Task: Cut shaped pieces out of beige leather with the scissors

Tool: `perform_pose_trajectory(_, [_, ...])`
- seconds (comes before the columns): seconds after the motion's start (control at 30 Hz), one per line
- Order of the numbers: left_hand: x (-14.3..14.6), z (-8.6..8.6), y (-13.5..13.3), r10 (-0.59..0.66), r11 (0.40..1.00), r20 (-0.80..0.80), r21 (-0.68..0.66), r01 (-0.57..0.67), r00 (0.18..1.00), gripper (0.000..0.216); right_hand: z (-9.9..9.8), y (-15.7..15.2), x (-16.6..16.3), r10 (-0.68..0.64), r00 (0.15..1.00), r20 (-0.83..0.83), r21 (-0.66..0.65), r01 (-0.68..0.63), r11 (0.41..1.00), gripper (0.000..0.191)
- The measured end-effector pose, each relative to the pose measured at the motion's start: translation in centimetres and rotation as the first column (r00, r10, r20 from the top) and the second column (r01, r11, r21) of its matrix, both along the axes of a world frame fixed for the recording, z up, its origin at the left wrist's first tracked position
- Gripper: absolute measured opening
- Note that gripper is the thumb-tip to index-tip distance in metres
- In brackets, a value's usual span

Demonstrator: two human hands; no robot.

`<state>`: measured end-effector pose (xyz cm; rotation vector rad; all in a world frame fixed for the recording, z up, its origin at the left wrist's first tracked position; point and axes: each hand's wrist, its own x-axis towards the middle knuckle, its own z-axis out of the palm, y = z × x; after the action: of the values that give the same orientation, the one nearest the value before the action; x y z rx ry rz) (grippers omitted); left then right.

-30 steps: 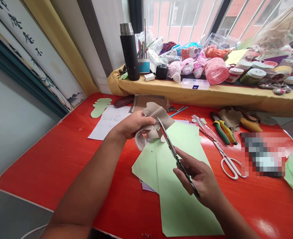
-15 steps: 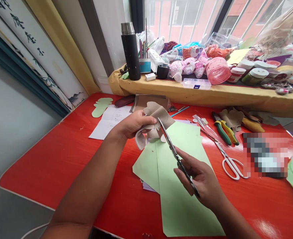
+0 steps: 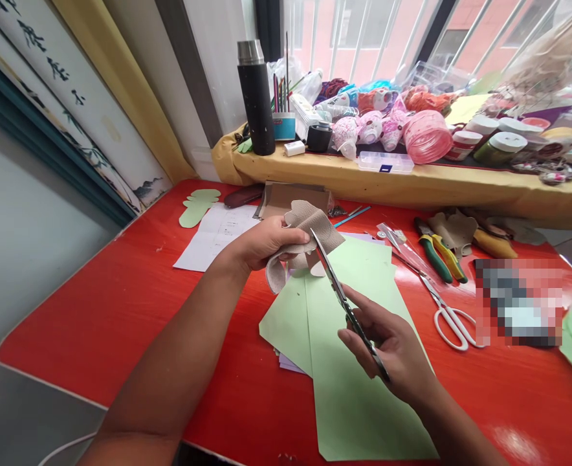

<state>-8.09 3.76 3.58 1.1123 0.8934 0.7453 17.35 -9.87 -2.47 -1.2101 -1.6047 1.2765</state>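
Note:
My left hand (image 3: 271, 241) is closed on a piece of beige leather (image 3: 321, 228) with curved, cut edges, its thumb on top. Part of the piece curls down below the fingers. In my right hand (image 3: 387, 346) is a pair of metal scissors (image 3: 337, 285), the fingers around the handles. The blade tips meet the leather's edge just right of my left thumb; whether they are cutting into it I cannot tell. Beneath both hands lie large sheets of light green paper (image 3: 358, 388) on the red table (image 3: 96, 317).
White-handled scissors (image 3: 453, 323), green-and-yellow pliers (image 3: 441, 255) and leather scraps (image 3: 453, 230) lie to the right. A written sheet (image 3: 208, 236) and a green paper cutout (image 3: 199, 206) are at the left. A black thermos (image 3: 257, 103) and several jars (image 3: 502, 147) stand on the back ledge.
My left hand and the leather have shifted very slightly to the right. The scissors stay at the leather's edge, almost unmoved.

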Motion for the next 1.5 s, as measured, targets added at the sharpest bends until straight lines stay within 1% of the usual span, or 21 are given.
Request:
perform_pose_trajectory(0.23, [0.2,0.2,-0.1,0.026,0.999,-0.012,-0.025,-0.027,1.000,0.020,0.0,0.2,-0.1,0.005,1.000,0.031,0.040,-0.006,0.999,0.059])
perform_pose_trajectory(0.43, [0.3,0.2,-0.2,0.037,0.999,-0.014,-0.024,-0.037,0.999,0.024,0.3,0.0,-0.1,-0.004,0.999,0.038,0.034,0.003,0.999,0.058])
perform_pose_trajectory(0.67, [0.6,0.1,-0.3,0.061,0.998,-0.008,-0.019,-0.061,0.998,0.020,-0.7,0.1,0.0,0.002,1.000,0.021,0.068,-0.004,0.998,0.056])
perform_pose_trajectory(0.8, [0.8,0.1,-0.3,0.051,0.998,0.019,-0.027,-0.051,0.998,0.020,-1.1,0.1,0.1,-0.001,1.000,0.011,0.058,0.000,0.998,0.057])
perform_pose_trajectory(1.0, [1.0,-0.3,-0.2,0.012,1.000,0.039,-0.023,-0.011,0.999,0.025,-0.9,0.1,0.0,-0.024,0.999,0.031,0.064,0.022,0.998,0.057])
perform_pose_trajectory(1.23, [1.2,-0.4,-0.1,0.013,0.999,0.059,-0.031,-0.011,0.998,0.024,-0.4,0.2,-0.3,-0.016,0.998,0.063,0.066,0.012,0.998,0.058])
perform_pose_trajectory(1.5, [1.2,-0.6,-0.1,0.022,0.999,0.069,-0.033,-0.020,0.997,0.026,-0.3,0.1,-0.2,-0.012,0.998,0.065,0.053,0.009,0.999,0.059])
